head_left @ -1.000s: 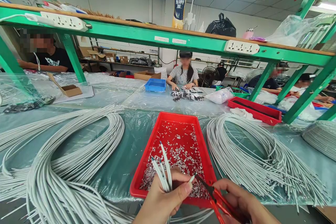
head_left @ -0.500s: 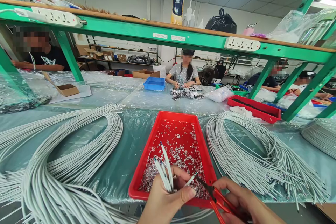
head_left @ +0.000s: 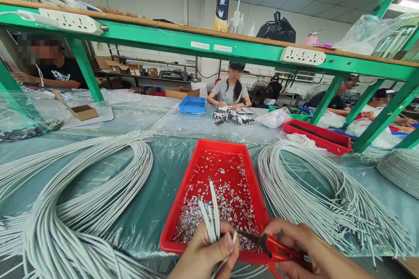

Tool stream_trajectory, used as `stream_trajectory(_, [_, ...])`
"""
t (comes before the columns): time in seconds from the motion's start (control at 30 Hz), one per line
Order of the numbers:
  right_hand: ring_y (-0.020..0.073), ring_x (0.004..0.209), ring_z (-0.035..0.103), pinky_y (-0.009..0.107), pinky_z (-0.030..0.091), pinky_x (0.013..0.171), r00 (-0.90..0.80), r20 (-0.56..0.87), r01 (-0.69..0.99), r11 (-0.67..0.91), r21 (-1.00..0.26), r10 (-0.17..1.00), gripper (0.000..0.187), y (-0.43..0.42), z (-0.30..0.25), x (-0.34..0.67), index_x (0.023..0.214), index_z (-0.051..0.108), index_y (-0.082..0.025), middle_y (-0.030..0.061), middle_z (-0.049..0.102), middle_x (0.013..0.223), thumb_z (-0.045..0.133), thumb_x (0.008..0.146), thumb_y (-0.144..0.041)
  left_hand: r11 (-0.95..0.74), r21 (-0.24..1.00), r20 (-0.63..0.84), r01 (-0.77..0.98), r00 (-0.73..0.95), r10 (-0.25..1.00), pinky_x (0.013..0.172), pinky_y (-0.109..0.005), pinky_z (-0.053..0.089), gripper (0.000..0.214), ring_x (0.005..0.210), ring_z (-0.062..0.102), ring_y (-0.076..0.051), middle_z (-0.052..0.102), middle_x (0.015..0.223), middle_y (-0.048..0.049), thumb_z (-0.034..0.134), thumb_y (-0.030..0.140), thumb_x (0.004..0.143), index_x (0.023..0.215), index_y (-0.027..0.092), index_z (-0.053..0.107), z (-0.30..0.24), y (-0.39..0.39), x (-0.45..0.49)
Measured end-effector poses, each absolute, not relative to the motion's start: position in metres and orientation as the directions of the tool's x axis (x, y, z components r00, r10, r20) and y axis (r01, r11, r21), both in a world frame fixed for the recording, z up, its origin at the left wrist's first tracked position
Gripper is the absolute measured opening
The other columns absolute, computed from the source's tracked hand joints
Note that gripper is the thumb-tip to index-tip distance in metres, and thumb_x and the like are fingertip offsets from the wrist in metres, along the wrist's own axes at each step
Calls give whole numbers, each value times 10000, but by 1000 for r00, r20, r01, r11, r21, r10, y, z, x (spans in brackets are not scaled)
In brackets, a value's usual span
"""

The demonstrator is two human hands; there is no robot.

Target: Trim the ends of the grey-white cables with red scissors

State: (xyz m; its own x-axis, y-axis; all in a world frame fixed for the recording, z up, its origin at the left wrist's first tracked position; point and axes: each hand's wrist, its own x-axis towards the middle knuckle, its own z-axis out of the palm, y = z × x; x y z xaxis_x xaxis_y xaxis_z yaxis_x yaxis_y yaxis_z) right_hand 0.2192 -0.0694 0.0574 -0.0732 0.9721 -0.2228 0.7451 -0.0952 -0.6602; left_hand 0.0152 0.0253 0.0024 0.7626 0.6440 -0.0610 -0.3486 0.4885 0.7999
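Observation:
My left hand [head_left: 209, 248] is closed around several white cables [head_left: 212, 216], their cut ends pointing up. One more cable end sticks out between its thumb and fingers toward the right. My right hand [head_left: 294, 244] grips the red handles of cutting pliers [head_left: 273, 246], whose dark tips touch or lie very near that cable end. Both hands are over the near edge of a red tray [head_left: 196, 150], which holds many small silvery scraps [head_left: 225, 192]. Whether the jaws are closed on the cable is too small to tell.
Large coils of white cable lie on the left [head_left: 98, 174] and right [head_left: 301, 187] of the tray. Beyond are a blue tray [head_left: 192, 104], a long red bin [head_left: 317, 136] and a green shelf frame [head_left: 170, 37]. Several people sit across the table, one of them [head_left: 231, 89] straight ahead.
The pliers' tips have moved slightly left and down to the cable end between my left fingers. My left hand has lowered a little, and that cable end now stands more upright.

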Motion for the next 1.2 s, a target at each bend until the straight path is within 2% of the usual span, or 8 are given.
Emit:
stream_trajectory(0.23, [96,523,459,215,361,501,191,-27,152,-57,-987,981,378,-50,33,196,937,644,-165,-36,538,595,762,636,-361,428,853,-55,-300,763,645,312,-145,137,401,301,293,11,484,487,49,688,516,686,663,139,553,10,24,15])
stream_trajectory(0.4, [96,483,549,211,407,526,12,-34,-323,-28,-946,999,216,-33,29,162,657,632,-134,-12,617,519,812,617,-248,293,921,-54,-256,663,747,332,-127,159,466,316,285,25,486,497,63,658,586,652,642,140,521,1,16,27])
stream_trajectory(0.5, [6,242,264,165,307,381,-114,-95,-502,-140,-853,989,504,-27,22,157,418,398,-174,-119,321,272,714,702,-444,210,931,22,-300,619,785,341,-126,232,433,330,370,11,530,547,48,697,545,637,681,132,573,0,16,29])
stream_trajectory(0.6, [-6,204,137,170,233,338,-197,-140,-565,-229,-793,970,629,-24,14,156,383,241,-196,-141,180,246,628,730,-549,147,914,98,-378,559,823,369,-135,317,382,367,442,-7,546,595,47,746,478,624,647,136,576,2,18,29])
stream_trajectory(0.73, [13,267,239,168,233,371,-27,-61,-513,-66,-856,998,294,-22,13,159,614,574,-154,-119,403,316,744,693,-381,215,941,-30,-262,568,822,342,-123,268,438,341,398,-17,473,441,88,763,493,584,648,157,488,0,22,28])
stream_trajectory(0.87, [34,463,389,147,288,455,142,7,-397,63,-915,990,255,-21,18,163,523,585,-121,-49,548,507,832,538,-58,269,940,-102,-209,580,808,333,-127,268,478,316,365,-22,445,357,99,767,519,549,658,167,463,-1,27,28])
stream_trajectory(1.07, [18,240,125,183,223,346,37,-51,-468,-27,-884,998,352,-14,17,153,617,549,-183,-150,232,291,618,774,-491,444,810,-19,-384,739,673,306,-156,251,337,255,368,-34,480,314,61,773,416,629,607,145,574,5,32,30])
stream_trajectory(1.2, [20,327,268,156,221,382,156,64,-371,118,-921,986,276,-12,19,147,665,626,-149,-111,360,347,756,678,-392,574,737,-124,-357,764,634,261,-166,214,397,217,372,-39,550,405,46,796,468,549,610,162,551,3,32,28])
